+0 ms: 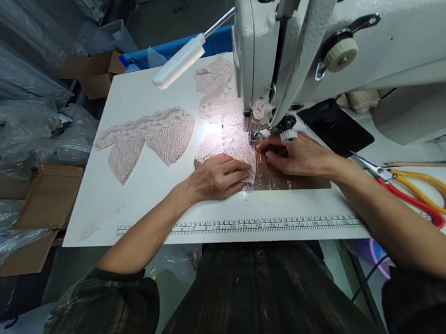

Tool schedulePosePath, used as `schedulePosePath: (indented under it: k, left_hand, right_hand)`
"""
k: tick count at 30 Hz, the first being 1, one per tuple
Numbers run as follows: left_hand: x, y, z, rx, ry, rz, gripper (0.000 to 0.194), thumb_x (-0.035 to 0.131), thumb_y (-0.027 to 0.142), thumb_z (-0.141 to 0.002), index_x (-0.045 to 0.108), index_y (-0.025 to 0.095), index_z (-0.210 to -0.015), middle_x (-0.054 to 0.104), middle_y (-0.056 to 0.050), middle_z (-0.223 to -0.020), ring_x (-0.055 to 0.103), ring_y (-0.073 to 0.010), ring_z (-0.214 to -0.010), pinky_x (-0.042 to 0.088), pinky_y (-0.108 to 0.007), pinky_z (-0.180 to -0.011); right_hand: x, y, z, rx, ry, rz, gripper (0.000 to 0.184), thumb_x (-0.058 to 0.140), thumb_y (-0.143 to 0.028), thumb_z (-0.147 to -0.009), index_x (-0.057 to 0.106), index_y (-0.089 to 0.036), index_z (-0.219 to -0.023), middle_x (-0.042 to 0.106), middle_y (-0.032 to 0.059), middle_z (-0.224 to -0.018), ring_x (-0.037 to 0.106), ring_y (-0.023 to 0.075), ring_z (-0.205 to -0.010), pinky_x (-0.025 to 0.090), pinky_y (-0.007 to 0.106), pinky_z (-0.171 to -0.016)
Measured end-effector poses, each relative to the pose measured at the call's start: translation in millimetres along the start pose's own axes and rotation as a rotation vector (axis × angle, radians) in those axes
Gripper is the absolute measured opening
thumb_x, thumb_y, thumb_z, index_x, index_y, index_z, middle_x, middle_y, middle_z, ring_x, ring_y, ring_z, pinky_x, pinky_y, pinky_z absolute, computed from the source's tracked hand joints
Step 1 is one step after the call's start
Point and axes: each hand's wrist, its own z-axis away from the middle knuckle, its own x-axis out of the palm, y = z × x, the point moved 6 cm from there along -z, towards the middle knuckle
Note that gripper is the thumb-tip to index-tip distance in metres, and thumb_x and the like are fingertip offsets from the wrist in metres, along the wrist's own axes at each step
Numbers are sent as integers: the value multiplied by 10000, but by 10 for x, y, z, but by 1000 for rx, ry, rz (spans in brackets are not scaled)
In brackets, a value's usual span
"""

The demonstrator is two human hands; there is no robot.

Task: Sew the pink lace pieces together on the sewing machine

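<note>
A pale pink lace piece [227,144] lies under the presser foot [256,138] of a sewing machine [251,51]. My left hand [222,177] rests flat on its near part, fingers stretched out and side by side. Just right of the foot is my right hand [295,154], its fingers bent together close to the lace's right edge. Whatever those fingertips pinch is hidden. Beneath both hands, a brown plate [287,181] covers part of the white table [143,202]. More joined lace pieces [216,76] trail behind the needle area.
Another lace piece [152,133] lies to the left. A lit lamp [179,60] hangs over the table. Scissors with red and yellow handles [407,186] and a black tray [336,125] are at right. A ruler strip [242,222] runs along the front; cardboard boxes [51,194] stand left.
</note>
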Motion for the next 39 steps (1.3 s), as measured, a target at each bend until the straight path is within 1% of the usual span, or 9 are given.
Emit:
schedulePosePath:
  k: [3,6,10,14,19,23,29,35,39]
  left_hand:
    - [-10,33,-6,55,8,-31,70,644,161,-937,682,157,-996,778,-72,-1047,735,-167,-868,621,-324,-755]
    - [-13,38,-7,74,28,-42,64,664,155,-927,678,155,-990,779,-68,-1043,739,-174,-867,619,-330,-757]
    - [-7,41,-3,68,29,-65,42,642,178,-947,677,174,-970,777,-46,-1036,730,-153,-856,612,-340,-808]
    - [-21,75,-20,54,9,-96,53,634,175,-950,686,186,-949,775,-27,-1025,706,-145,-846,575,-391,-904]
    - [-37,84,-108,37,-88,-66,111,603,168,-953,706,144,-918,755,-66,-941,660,-160,-783,543,-335,-726]
    - [-24,31,-158,49,-198,-3,181,566,186,-963,741,177,-913,740,-43,-922,658,-142,-740,559,-295,-701]
    - [-55,-14,-111,23,-57,11,169,590,162,-951,742,162,-879,754,-49,-968,673,-135,-756,561,-275,-700]
    - [15,-17,-70,-23,-57,-32,156,598,208,-973,731,179,-898,757,-43,-1008,648,-144,-759,534,-315,-732]
    - [39,-35,-54,-83,-48,-53,114,607,199,-972,716,165,-963,752,-53,-1028,641,-164,-801,527,-335,-748]
  right_hand:
    - [60,18,38,-68,97,26,419,557,-318,-883,752,-216,-1240,711,94,-1123,632,166,-828,483,288,-727]
    - [154,-16,113,-166,119,41,387,564,-286,-874,779,-261,-1195,676,89,-1184,630,188,-980,494,303,-813]
    - [184,-16,131,-207,118,29,370,560,-251,-875,792,-276,-1163,661,78,-1168,609,186,-987,496,316,-832]
    - [172,-6,129,-230,151,53,357,554,-254,-882,800,-271,-1140,660,79,-1154,603,180,-966,500,316,-825]
    - [157,-44,161,-268,174,114,360,550,-248,-884,800,-258,-1142,670,97,-1125,619,188,-962,501,317,-793]
    - [155,-94,174,-305,152,148,336,554,-238,-894,808,-268,-1112,668,105,-1130,606,212,-1012,503,341,-824]
    - [146,-134,187,-318,181,202,337,528,-265,-937,810,-267,-1123,674,122,-1119,616,231,-980,511,363,-797]
    - [134,-172,171,-241,113,283,354,518,-236,-946,796,-210,-1165,666,155,-1153,623,214,-913,519,353,-772]
    - [151,-157,158,-218,124,321,376,494,-245,-966,773,-185,-1211,661,161,-1150,633,229,-930,503,347,-745]
